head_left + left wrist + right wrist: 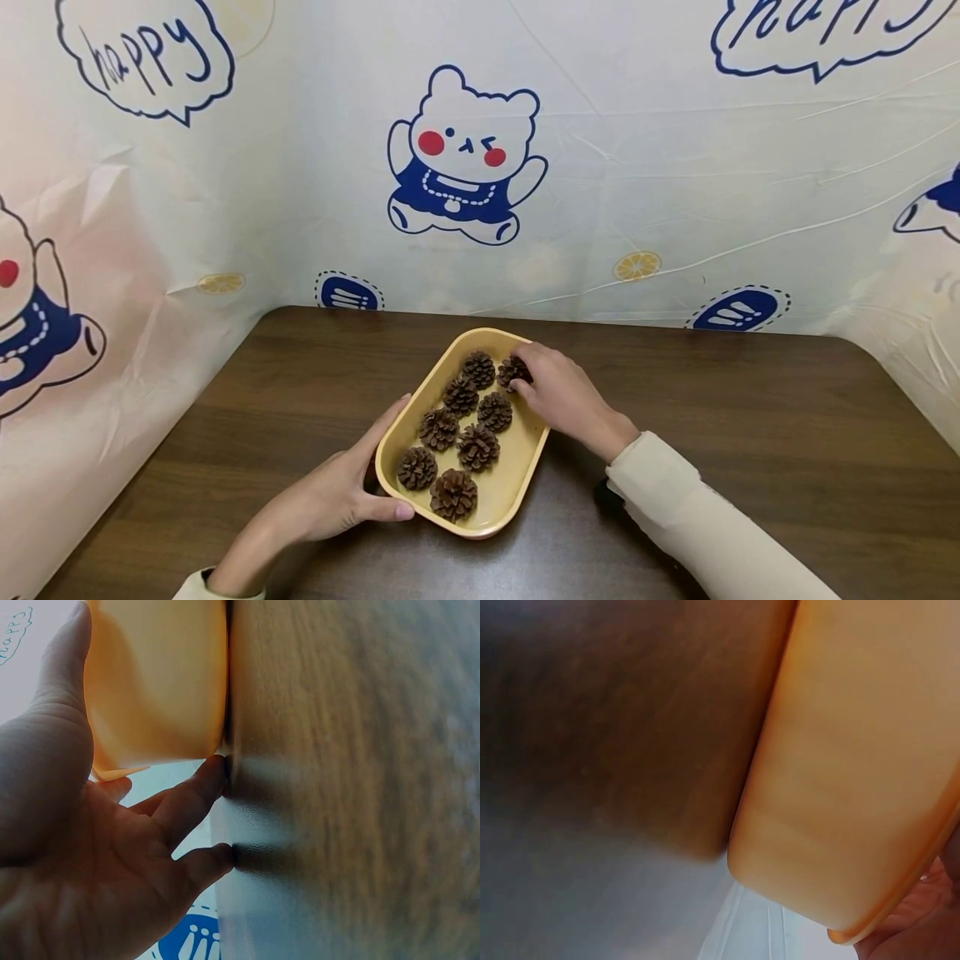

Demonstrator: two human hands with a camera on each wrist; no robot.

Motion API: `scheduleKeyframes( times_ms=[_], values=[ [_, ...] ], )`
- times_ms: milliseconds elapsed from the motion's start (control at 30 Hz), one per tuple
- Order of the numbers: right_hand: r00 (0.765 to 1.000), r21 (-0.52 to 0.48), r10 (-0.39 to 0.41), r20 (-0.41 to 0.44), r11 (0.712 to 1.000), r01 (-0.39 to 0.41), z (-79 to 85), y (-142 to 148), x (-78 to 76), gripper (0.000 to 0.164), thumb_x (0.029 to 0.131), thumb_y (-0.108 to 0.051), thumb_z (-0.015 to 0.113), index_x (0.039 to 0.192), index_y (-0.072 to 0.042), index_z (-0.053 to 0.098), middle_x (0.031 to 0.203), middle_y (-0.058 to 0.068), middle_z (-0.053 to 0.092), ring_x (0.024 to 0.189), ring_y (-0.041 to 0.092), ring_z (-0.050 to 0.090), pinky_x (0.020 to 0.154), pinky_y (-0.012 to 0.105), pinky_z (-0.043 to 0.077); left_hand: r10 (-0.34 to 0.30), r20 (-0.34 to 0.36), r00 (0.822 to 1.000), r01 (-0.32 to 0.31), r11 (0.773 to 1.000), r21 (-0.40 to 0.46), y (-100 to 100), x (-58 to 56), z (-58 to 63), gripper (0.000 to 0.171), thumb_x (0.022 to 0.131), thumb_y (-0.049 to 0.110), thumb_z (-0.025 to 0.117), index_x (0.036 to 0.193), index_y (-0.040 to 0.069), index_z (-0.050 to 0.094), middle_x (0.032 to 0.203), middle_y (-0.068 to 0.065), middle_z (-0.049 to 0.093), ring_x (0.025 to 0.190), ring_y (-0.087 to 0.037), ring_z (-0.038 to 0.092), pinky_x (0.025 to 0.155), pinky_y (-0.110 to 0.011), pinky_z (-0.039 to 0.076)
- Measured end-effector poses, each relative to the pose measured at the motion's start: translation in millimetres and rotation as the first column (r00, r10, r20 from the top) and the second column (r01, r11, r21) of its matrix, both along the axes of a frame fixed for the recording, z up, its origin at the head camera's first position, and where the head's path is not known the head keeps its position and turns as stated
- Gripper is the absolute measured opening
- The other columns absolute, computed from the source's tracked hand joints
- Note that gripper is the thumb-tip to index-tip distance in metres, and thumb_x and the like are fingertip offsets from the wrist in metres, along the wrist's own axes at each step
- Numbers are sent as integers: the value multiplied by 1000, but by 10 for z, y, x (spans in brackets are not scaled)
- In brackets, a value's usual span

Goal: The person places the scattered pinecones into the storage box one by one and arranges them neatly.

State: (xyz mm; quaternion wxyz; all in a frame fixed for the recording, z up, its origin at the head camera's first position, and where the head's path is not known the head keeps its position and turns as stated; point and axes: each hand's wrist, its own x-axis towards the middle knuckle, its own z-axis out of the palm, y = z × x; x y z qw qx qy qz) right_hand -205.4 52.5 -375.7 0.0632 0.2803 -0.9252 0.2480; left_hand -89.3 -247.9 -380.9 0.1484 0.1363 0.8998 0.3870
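A yellow rectangular tray (517, 479) holds several brown pine cones (477, 447) and lies at a slant on the table. My left hand (341, 492) holds its near left corner, thumb along the near end and fingers along the left side. In the left wrist view, the thumb (64, 667) lies against the tray wall (157, 682) and some fingertips (217, 855) rest on the table. Over the far right rim, my right hand (566, 396) reaches in and pinches a pine cone (512, 369). The right wrist view shows mostly the tray's outer wall (840, 772); the held cone is hidden there.
The dark wooden table (750, 433) extends on both sides of the tray. A pale cloth with printed bears (465, 167) hangs along the table's back and sides.
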Motion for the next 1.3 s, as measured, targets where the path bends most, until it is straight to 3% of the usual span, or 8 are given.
scheduleKeyframes(
  times_ms=[333,633,1300],
  values=[
    [999,65,-19,27,998,18,0,-33,-8,32,99,-10,71,129,-2,65,124,16,72,109,33,70,87,50,58,2,2,1000,-2,1000,3,4,-1,5,125,80,46,88,168,44,0,168,-26,31,137,-46,52,112,-70,36],
    [1000,118,-17,16,993,15,7,-44,-10,36,98,-12,72,132,-1,64,127,17,71,113,36,69,91,52,58,6,8,1000,-6,1000,5,9,6,16,125,80,44,89,167,45,0,168,-26,30,136,-47,52,111,-72,37],
    [999,138,-32,38,990,26,20,-66,-6,40,95,-15,78,131,-2,65,125,16,72,113,34,70,91,51,58,-1,3,1000,1,1000,4,0,-2,-1,124,80,47,88,169,41,1,168,-24,32,136,-42,53,111,-68,37]
  ],
)
